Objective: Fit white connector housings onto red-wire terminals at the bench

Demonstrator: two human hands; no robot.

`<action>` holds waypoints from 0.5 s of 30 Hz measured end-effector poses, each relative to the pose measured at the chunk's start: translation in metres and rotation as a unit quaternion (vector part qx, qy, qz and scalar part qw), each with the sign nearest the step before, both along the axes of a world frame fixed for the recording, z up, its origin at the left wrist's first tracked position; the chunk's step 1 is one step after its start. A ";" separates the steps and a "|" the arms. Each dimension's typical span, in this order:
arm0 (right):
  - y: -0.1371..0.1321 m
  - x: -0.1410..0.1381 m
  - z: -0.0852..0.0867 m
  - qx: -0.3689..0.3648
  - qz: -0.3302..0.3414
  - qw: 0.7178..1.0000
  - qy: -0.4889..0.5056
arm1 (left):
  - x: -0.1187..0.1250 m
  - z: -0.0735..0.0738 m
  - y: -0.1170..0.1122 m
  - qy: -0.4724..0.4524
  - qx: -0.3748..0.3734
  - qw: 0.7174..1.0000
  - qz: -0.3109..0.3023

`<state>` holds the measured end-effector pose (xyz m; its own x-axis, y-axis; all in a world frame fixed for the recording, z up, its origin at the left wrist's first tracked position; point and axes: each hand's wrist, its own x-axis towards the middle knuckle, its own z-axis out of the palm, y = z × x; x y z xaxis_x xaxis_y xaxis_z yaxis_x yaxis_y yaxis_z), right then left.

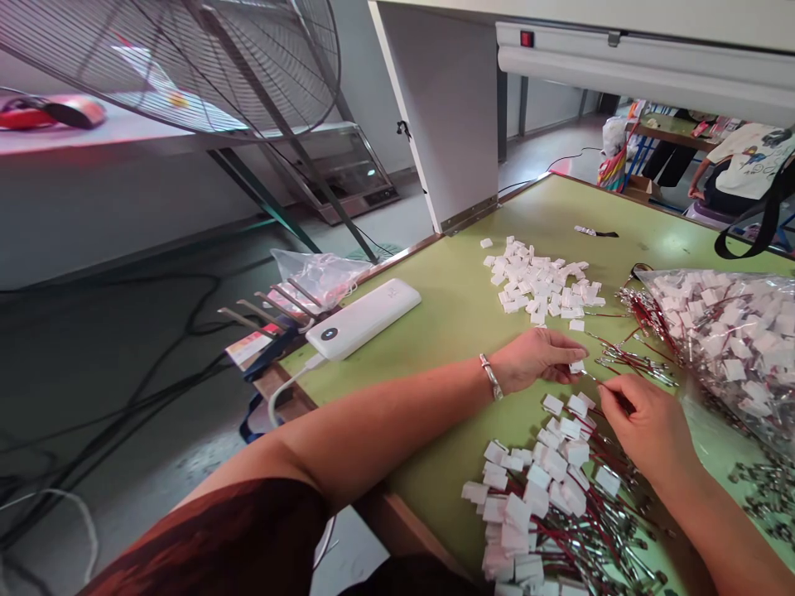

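My left hand [545, 358] pinches a small white plastic connector housing [577, 367] between thumb and fingers. Close on its right, my right hand [646, 418] is closed on a thin wire [590, 377] whose end meets the housing; whether it sits inside I cannot tell. Below both hands lies a heap of white housings with dark red wires [552, 480]. Beyond my left hand is a pile of loose white housings [540, 281]. Loose wires with metal ends [639, 360] lie just past my right hand.
A clear bag of white housings [733, 331] and small dark metal parts [770, 488] lie at right. On the green table [385, 381] is a white power bank [366, 319] with a cable. A large fan [186, 66] stands left. A person in a white shirt [754, 157] sits beyond.
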<state>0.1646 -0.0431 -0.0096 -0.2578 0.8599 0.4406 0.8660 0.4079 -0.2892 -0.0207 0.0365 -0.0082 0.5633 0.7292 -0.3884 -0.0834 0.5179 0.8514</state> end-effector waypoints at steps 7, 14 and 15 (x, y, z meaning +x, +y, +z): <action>-0.002 0.002 0.004 0.134 -0.017 0.977 -0.167 | 0.001 0.001 0.001 -0.010 0.005 0.999 -0.038; -0.002 -0.003 -0.001 0.146 0.003 0.973 -0.178 | 0.002 0.006 -0.005 0.029 0.044 0.996 -0.076; -0.001 -0.003 -0.004 0.129 0.009 0.980 -0.154 | 0.002 0.007 -0.006 0.041 0.056 0.994 -0.081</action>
